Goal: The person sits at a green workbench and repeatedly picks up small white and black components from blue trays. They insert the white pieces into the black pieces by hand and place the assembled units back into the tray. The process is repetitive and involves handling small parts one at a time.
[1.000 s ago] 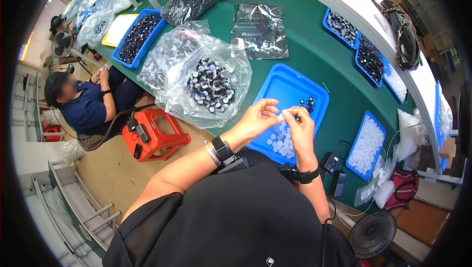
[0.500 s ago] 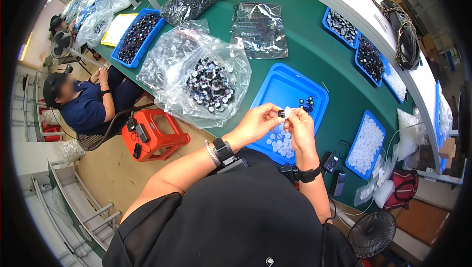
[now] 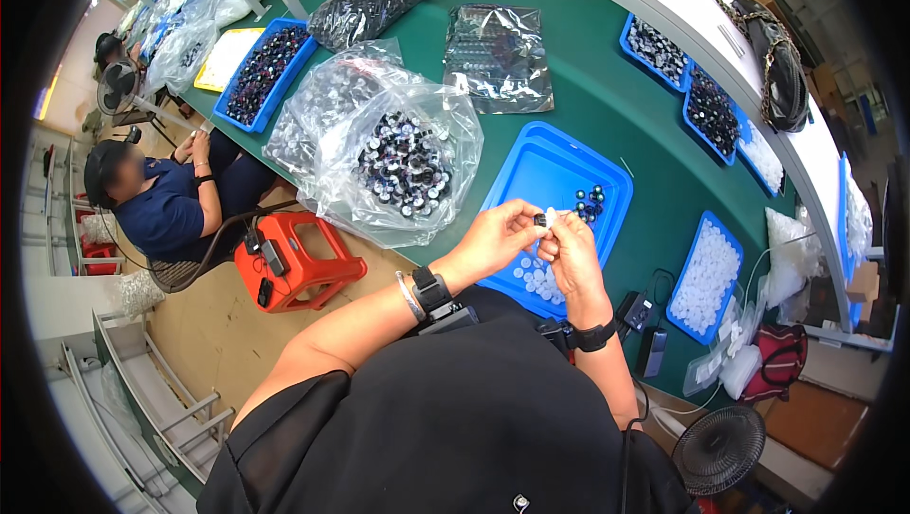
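Observation:
My left hand (image 3: 500, 237) pinches a small black cylindrical piece (image 3: 540, 219) between thumb and fingers. Against it, my right hand (image 3: 574, 253) holds a small white piece (image 3: 551, 216), partly hidden by the fingertips. Both hands are above a blue tray (image 3: 531, 162). Inside that tray, translucent white discs (image 3: 538, 281) lie in the near part, and several shiny dark round pieces (image 3: 590, 201) sit toward the right side.
Left of the tray, an open clear bag (image 3: 453, 140) holds many black-and-white pieces. A blue tray of white pieces (image 3: 704, 277) stands at right. A flat dark plastic bag (image 3: 499, 57) lies beyond. A person (image 3: 171, 197) sits at left near a red stool (image 3: 327, 263).
My right hand has shifted slightly left and its fingers have curled closer around the white piece. The left hand stays nearly in place with the black piece.

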{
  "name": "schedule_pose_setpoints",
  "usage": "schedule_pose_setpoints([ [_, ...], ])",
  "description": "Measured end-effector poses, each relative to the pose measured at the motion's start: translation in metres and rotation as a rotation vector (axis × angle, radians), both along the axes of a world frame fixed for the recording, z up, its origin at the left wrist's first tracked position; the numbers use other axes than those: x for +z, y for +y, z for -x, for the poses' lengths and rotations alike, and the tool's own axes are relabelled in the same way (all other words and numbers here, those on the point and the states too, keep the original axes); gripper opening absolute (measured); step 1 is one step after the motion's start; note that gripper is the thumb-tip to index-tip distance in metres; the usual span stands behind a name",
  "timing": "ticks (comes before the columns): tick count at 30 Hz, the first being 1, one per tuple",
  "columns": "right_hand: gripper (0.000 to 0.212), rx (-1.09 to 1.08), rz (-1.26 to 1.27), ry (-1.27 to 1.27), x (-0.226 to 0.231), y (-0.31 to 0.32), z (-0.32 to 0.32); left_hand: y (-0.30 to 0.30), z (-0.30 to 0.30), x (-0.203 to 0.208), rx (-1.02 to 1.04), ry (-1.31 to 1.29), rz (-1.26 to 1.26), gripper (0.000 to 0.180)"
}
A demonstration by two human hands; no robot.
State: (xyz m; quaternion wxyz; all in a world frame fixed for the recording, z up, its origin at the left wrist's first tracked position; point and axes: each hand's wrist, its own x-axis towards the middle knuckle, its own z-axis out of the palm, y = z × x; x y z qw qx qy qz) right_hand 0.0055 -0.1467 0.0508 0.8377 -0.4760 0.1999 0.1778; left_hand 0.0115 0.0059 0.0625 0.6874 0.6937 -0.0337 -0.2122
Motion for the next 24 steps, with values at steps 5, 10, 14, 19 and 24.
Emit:
schedule_pose_setpoints([
  [5,0.014,-0.012,0.233,-0.205,-0.005,0.005,0.004,0.001,0.002,-0.005,-0.001,-0.054,-0.023,0.021],
  [10,0.014,0.041,0.633,-0.500,-0.011,0.006,0.006,0.004,0.003,-0.004,0.009,0.174,0.235,0.023],
  [14,0.015,0.079,0.423,-0.402,-0.014,0.001,0.005,0.005,0.005,-0.009,0.000,0.113,0.197,0.022],
  [19,0.013,0.102,0.867,-0.512,-0.005,0.008,0.008,0.005,0.006,0.001,-0.061,-0.082,-0.059,0.021],
  [24,0.011,0.086,0.555,-0.440,-0.003,0.005,0.007,0.006,0.004,-0.004,-0.048,-0.026,0.045,0.021],
])
